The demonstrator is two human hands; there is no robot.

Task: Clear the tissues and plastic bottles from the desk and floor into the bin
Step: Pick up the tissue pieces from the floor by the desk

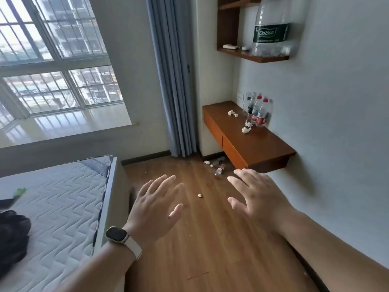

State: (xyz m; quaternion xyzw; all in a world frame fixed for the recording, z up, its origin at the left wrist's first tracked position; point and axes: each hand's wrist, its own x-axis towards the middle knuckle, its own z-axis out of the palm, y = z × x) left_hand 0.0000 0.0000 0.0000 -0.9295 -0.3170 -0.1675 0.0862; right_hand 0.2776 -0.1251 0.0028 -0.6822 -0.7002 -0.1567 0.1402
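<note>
Several crumpled white tissues lie on the wall-mounted wooden desk, beside upright plastic bottles with red caps and labels. Under the desk's near end, on the floor, lie a red-labelled bottle, a second clear bottle and small tissues. One tissue ball lies on the floor between my hands. My left hand and my right hand are held out over the floor, palms down, fingers spread, holding nothing. No bin is in view.
A bed with a bare quilted mattress fills the left, with a dark item on it. A large clear bottle stands on a wall shelf above the desk. Blue curtains and a window lie ahead. The floor is wood.
</note>
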